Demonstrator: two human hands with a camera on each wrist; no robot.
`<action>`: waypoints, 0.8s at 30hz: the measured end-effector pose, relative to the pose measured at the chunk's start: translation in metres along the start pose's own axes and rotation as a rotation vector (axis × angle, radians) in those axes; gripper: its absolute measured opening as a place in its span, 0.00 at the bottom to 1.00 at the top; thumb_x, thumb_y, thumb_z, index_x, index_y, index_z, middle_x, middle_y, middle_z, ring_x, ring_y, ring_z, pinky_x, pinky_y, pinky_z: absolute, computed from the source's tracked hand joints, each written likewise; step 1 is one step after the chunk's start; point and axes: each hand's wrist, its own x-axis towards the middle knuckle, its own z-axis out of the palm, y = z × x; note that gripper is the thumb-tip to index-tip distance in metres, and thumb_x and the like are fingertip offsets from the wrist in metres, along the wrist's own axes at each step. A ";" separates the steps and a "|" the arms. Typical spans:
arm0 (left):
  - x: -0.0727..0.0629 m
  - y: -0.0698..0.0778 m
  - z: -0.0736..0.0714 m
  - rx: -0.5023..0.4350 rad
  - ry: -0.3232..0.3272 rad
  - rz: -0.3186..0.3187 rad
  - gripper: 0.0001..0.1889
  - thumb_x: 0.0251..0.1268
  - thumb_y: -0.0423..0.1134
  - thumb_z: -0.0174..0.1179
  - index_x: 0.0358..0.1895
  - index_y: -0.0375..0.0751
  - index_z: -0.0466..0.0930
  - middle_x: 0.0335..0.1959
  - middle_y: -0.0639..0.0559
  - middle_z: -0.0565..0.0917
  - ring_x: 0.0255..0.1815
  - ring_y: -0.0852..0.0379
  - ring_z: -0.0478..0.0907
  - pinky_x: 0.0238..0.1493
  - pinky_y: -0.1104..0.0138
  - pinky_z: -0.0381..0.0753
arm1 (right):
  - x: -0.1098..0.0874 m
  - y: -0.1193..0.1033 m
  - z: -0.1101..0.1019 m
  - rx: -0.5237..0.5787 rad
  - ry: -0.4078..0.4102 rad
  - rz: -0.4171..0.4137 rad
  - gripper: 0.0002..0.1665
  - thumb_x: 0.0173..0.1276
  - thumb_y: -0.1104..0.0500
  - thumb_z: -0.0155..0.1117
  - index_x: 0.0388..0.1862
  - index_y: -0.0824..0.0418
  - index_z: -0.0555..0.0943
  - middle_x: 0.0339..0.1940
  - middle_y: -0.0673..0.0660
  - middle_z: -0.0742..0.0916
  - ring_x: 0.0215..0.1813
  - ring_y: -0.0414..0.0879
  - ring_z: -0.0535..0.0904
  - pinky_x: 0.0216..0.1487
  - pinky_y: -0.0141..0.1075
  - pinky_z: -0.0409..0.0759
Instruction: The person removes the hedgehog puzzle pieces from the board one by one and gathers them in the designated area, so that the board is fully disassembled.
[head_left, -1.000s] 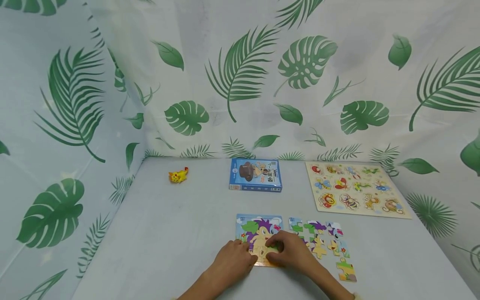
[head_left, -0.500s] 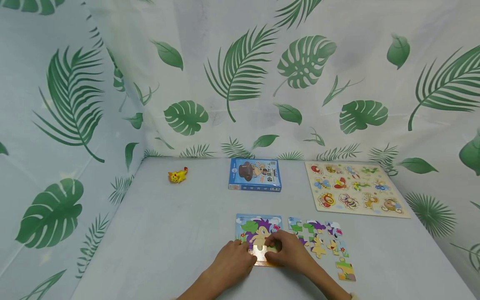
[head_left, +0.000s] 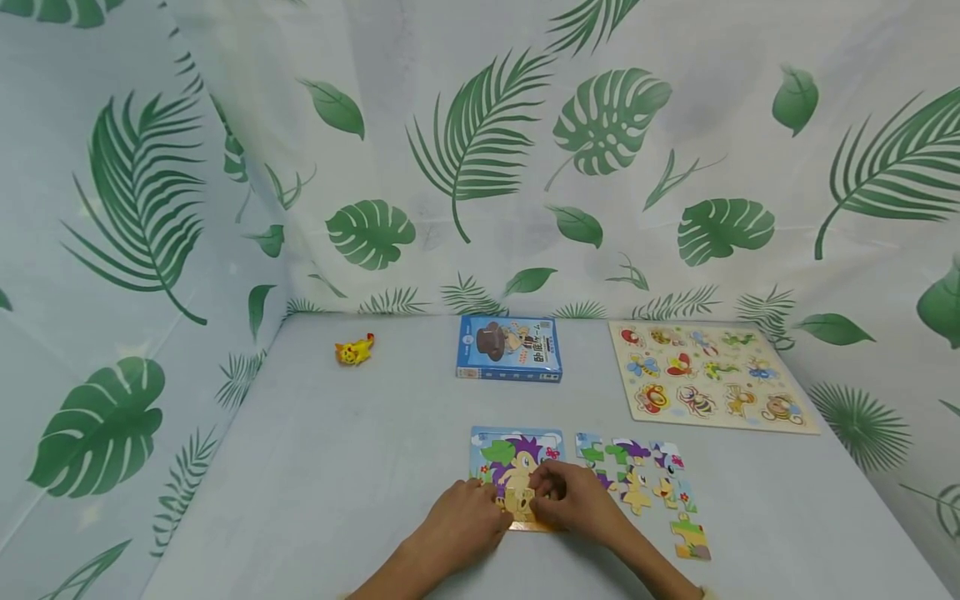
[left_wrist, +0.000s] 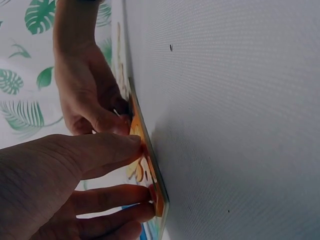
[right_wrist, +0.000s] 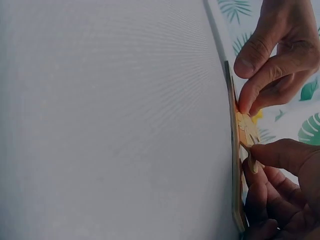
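Observation:
A small jigsaw puzzle (head_left: 516, 431) with a purple-haired hedgehog picture lies in a flat tray on the table. My right hand (head_left: 579, 502) pinches a tan puzzle piece (right_wrist: 253, 164) between thumb and fingers, tilted over the puzzle's lower part in the right wrist view. At the puzzle's lower left, my left hand (head_left: 467, 523) touches the surface with its fingertips. The left wrist view shows its thumb (left_wrist: 127, 144) at the tray's orange edge and its other fingers further along. My right hand hides the puzzle's lower right corner in the head view.
Several loose puzzle pieces (head_left: 690, 536) lie right of the puzzle, some partly behind my right hand. A blue box (head_left: 510, 348) stands behind, with a wooden insect peg board (head_left: 716, 379) at back right. A yellow toy figure (head_left: 354, 350) lies back left. Leaf-printed cloth walls enclose the table.
Both hands stay nearly in place. The pinched piece has changed its tilt: it shone brightly half a second ago and now shows its tan picture.

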 end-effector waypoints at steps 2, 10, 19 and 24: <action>0.000 0.000 0.000 -0.011 -0.010 -0.007 0.07 0.67 0.52 0.62 0.40 0.62 0.89 0.29 0.57 0.79 0.29 0.59 0.75 0.29 0.66 0.73 | -0.001 0.000 0.001 -0.004 0.008 0.003 0.08 0.62 0.64 0.70 0.39 0.57 0.83 0.27 0.44 0.82 0.28 0.40 0.76 0.29 0.33 0.76; 0.000 -0.004 -0.001 -0.071 -0.025 0.012 0.07 0.66 0.51 0.63 0.36 0.60 0.89 0.26 0.59 0.77 0.26 0.61 0.71 0.29 0.66 0.72 | -0.003 -0.001 0.001 0.019 0.015 0.029 0.05 0.63 0.62 0.70 0.38 0.55 0.86 0.27 0.44 0.83 0.28 0.41 0.77 0.28 0.33 0.76; -0.002 -0.015 0.002 -0.209 -0.010 0.033 0.09 0.63 0.46 0.65 0.25 0.52 0.87 0.20 0.63 0.70 0.20 0.64 0.62 0.26 0.68 0.67 | -0.003 -0.001 -0.001 0.077 0.008 0.030 0.04 0.63 0.61 0.71 0.37 0.56 0.86 0.28 0.46 0.84 0.28 0.42 0.78 0.28 0.34 0.78; -0.002 -0.016 0.001 -0.217 -0.008 0.048 0.12 0.62 0.45 0.66 0.19 0.54 0.81 0.19 0.63 0.69 0.20 0.63 0.61 0.26 0.69 0.65 | -0.001 0.001 -0.001 0.123 0.002 0.059 0.05 0.62 0.60 0.72 0.38 0.57 0.86 0.28 0.48 0.85 0.29 0.44 0.79 0.28 0.35 0.79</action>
